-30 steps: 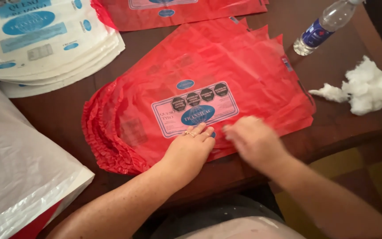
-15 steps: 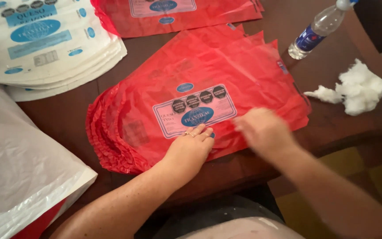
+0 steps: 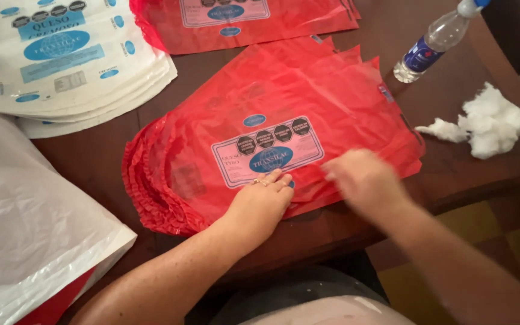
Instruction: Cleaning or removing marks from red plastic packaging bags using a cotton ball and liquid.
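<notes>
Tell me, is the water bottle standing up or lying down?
Lying down. The water bottle rests on its side on the brown table, cap toward the far edge.

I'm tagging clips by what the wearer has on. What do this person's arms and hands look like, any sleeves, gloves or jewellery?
Both forearms are bare, no sleeves or gloves in view. The left hand wears thin gold-coloured rings on its fingers. The right hand is motion-blurred; no ring or watch can be made out.

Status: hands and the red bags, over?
Left hand flat on red bag stack. Right hand blurred over stack's near edge, grip unclear. Nothing on top of stack.
</notes>
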